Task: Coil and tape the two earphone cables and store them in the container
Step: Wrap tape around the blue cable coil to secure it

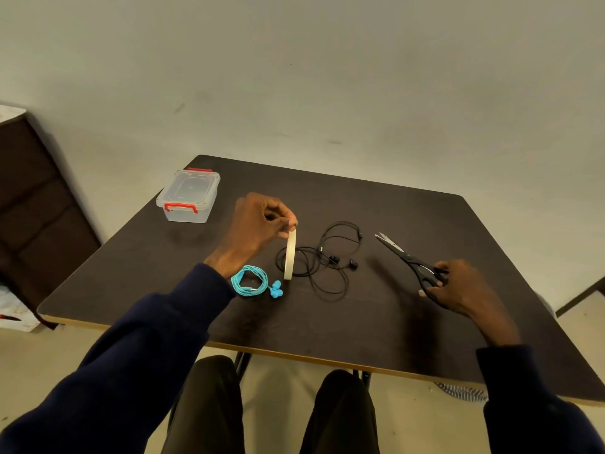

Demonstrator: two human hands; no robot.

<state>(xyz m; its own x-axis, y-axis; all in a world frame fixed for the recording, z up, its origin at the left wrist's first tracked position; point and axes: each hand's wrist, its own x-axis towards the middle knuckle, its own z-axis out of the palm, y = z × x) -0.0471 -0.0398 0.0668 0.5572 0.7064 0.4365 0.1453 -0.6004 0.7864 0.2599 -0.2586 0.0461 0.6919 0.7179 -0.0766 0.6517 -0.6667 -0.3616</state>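
The left hand has its grip closed in a pinch, thumb and fingertips on the top rim of the tape roll. The roll hangs upright on edge over the middle of the table, its flat faces turned toward the left and right edges. Whether its lower rim touches the table cannot be told. The right hand, nearer the right edge, has its grip curled round the handles of the scissors. Their long axis runs diagonally, and the blades point away toward the far edge and leftward, roughly at the roll but well apart from it. The blue earphone cable lies coiled in a neat ring just beside the left wrist, toward the near edge, with its buds at the ring's right. It is far closer to the left hand than to the right, and I cannot see any tape on it. The black earphone cable sprawls in loose loops between the two hands, just beyond the roll. The container sits with its lid on near the far left corner. The next move likely turns on bringing blades and tape together.
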